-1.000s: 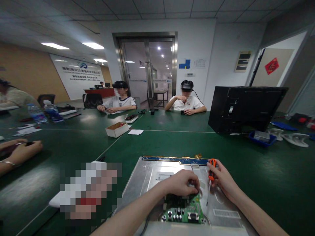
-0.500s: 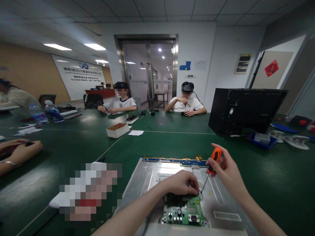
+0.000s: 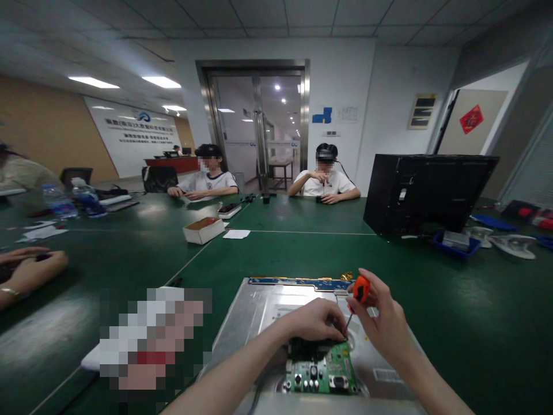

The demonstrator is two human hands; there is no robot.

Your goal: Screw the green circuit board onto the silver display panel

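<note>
A metal panel (image 3: 254, 323) lies on the table in front of me, with a green circuit board (image 3: 319, 369) on its near part. My right hand (image 3: 380, 317) grips an orange and black screwdriver (image 3: 361, 289), its shaft slanting down to the board's upper right corner. Beside the tip, my left hand (image 3: 317, 320) rests over the board's far edge with fingers curled together. Whatever those fingers hold, if anything, is hidden. Along the panel's far edge runs a narrow blue circuit strip (image 3: 298, 282).
A black monitor (image 3: 432, 193) stands at the right, near a blue tray (image 3: 457, 245). Ahead sit an open white box (image 3: 203, 232) and a paper slip (image 3: 236, 234). A co-worker's hands (image 3: 37, 268) are at the left; two people (image 3: 326, 181) sit across the green table.
My right hand has moved left and lower with the screwdriver, bringing its tip to the board's corner beside my left fingers. The left hand stays almost in place.
</note>
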